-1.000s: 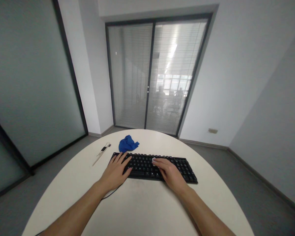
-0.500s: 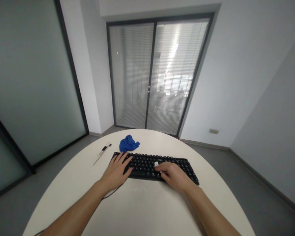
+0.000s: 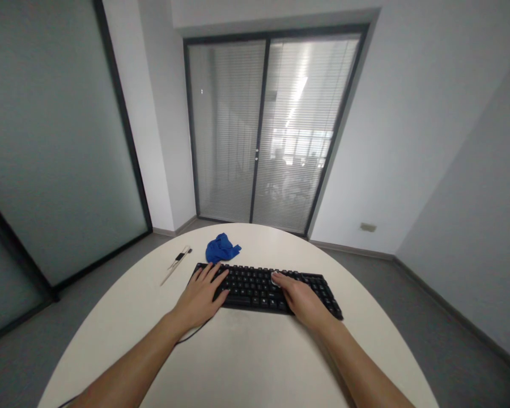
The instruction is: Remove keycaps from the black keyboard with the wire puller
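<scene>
A black keyboard (image 3: 255,289) lies on the round table in front of me. My left hand (image 3: 199,294) rests on its left end with the fingers spread. Over the right part of the keys is my right hand (image 3: 300,296), fingers pressed together on a small white pad (image 3: 274,277) that touches the keys. Most of the pad is hidden under the fingertips, so I cannot tell its exact kind. Behind the keyboard lies a crumpled blue cloth (image 3: 221,248).
Thin light sticks with black parts (image 3: 179,256) lie left of the cloth. A dark cable (image 3: 191,336) runs under my left wrist. The pale table (image 3: 238,362) has a curved edge, with a glass door (image 3: 259,130) and walls beyond.
My right hand has shifted slightly up and right over the keys with the white pad, its fingers now flatter. My left hand has stayed in place.
</scene>
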Action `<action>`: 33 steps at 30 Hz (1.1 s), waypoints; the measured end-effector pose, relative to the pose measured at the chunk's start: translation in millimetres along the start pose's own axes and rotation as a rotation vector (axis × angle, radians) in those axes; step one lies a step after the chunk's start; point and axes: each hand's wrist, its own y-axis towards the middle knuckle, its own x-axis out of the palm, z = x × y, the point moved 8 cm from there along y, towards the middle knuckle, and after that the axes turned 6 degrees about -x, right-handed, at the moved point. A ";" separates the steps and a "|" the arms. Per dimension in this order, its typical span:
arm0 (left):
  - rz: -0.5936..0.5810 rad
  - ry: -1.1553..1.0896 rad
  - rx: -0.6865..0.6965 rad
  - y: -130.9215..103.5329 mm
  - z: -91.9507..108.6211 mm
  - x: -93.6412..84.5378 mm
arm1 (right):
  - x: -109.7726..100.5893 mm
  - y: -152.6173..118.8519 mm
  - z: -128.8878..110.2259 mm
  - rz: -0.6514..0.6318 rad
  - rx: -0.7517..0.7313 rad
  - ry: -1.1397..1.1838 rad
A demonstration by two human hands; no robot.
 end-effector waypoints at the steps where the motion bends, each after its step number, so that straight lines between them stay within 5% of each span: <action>1: 0.001 -0.004 0.002 0.1 -0.4 0.5 | -1.5 0.0 -1.9 -0.015 -0.003 -0.013; 10: -0.006 0.007 0.008 0.0 -1.1 3.4 | -13.7 7.2 -20.2 0.062 -0.022 -0.208; 19: -0.012 0.007 -0.005 -0.4 0.3 -1.2 | -7.7 10.2 -5.9 0.205 0.010 -0.085; 25: -0.029 0.023 -0.014 -0.3 0.6 -3.7 | 12.7 13.7 -15.4 0.042 -0.039 -0.093; 33: -0.032 0.016 -0.013 -1.9 0.5 -4.3 | -2.3 17.3 -32.6 0.069 0.056 -0.312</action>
